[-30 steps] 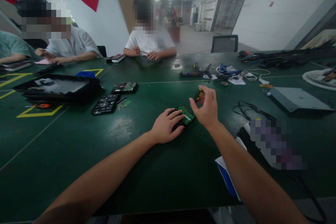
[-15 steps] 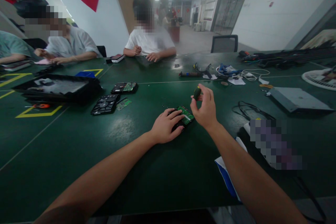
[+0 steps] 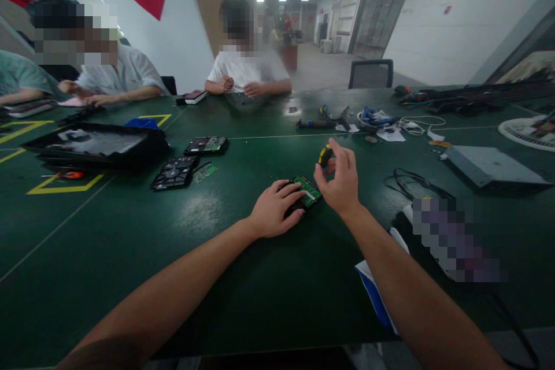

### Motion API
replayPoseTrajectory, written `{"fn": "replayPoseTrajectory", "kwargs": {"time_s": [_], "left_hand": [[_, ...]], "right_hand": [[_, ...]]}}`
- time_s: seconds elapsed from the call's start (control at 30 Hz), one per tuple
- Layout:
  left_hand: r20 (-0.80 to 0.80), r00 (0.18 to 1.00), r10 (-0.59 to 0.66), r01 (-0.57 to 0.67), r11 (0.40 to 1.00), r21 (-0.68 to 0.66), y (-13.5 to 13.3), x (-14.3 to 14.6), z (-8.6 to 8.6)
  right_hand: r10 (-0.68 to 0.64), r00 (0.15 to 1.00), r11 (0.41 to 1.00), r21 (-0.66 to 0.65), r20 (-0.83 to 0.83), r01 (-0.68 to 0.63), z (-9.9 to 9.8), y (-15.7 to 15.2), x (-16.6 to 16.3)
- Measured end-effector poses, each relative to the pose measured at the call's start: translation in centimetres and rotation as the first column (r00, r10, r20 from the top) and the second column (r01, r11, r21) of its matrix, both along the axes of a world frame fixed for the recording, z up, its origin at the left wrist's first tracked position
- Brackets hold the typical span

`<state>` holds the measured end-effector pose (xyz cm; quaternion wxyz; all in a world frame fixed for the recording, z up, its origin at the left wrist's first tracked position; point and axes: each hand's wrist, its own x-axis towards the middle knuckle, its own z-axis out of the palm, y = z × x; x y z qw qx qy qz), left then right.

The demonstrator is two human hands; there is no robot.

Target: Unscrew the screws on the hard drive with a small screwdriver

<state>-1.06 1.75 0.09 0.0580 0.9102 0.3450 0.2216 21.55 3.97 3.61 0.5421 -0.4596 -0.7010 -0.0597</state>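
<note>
My left hand (image 3: 277, 208) lies over a hard drive (image 3: 311, 196) and holds it against the table, its fingers across the green circuit board and its thumb at the near edge. Part of the drive is hidden beneath that hand. Just above the drive's right end, my right hand (image 3: 340, 176) grips a screwdriver (image 3: 325, 155) by its yellow and black handle, between thumb and fingers. The screwdriver's shaft and tip cannot be made out. Tiny dark bits, perhaps screws, lie beyond the left hand.
Leftward lie another hard drive (image 3: 206, 145), a black drive casing (image 3: 174, 173), a loose circuit board (image 3: 204, 171) and a black tray (image 3: 95, 147). Cables (image 3: 379, 117), a grey metal box (image 3: 496, 165) and a blue-white cloth (image 3: 375, 295) are rightward. Co-workers sit across the table (image 3: 243, 289).
The screwdriver handle has turned in my right hand, showing more yellow. My left hand stays on the hard drive. Across the table, a co-worker's hands have shifted slightly.
</note>
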Motion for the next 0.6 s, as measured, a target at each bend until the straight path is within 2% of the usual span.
{"fn": "replayPoseTrajectory", "kwargs": {"time_s": [0.1, 0.27, 0.33, 0.4, 0.47, 0.53, 0.6], "left_hand": [[0.001, 1.000, 0.003, -0.003, 1.000, 0.001, -0.1, 0.0, 0.1], [0.015, 1.000, 0.010, -0.009, 1.000, -0.007, -0.1, -0.2, -0.3], [0.034, 0.999, 0.013, -0.013, 1.000, -0.015, 0.0, -0.1, 0.2], [0.071, 0.997, 0.026, -0.025, 1.000, -0.014, -0.3, 0.3, 1.9], [0.127, 0.991, 0.032, -0.033, 0.999, 0.005, -1.7, 0.9, 4.8], [0.177, 0.984, -0.035, 0.035, 0.999, 0.003, -4.4, 1.3, 7.9], [0.106, 0.991, -0.083, 0.091, 0.993, -0.079, -8.3, 0.9, 9.7]], "right_hand": [[-0.040, 0.999, 0.999, 0.007, 0.012, 0.040, 0.1, 0.0, 0.0], [-0.036, 0.999, 0.999, 0.007, 0.017, 0.036, 0.2, 0.0, 0.2], [-0.040, 0.999, 0.999, 0.006, 0.030, 0.040, 0.2, -0.1, 0.2], [-0.042, 0.998, 0.999, 0.010, 0.038, 0.041, 0.2, -0.1, 0.2], [-0.043, 0.998, 0.999, 0.014, 0.039, 0.042, 0.1, -0.1, 0.1], [-0.042, 0.998, 0.999, 0.018, 0.035, 0.042, 0.0, 0.0, 0.1], [-0.040, 0.999, 0.999, 0.018, 0.034, 0.039, -0.1, 0.0, 0.1]]}}
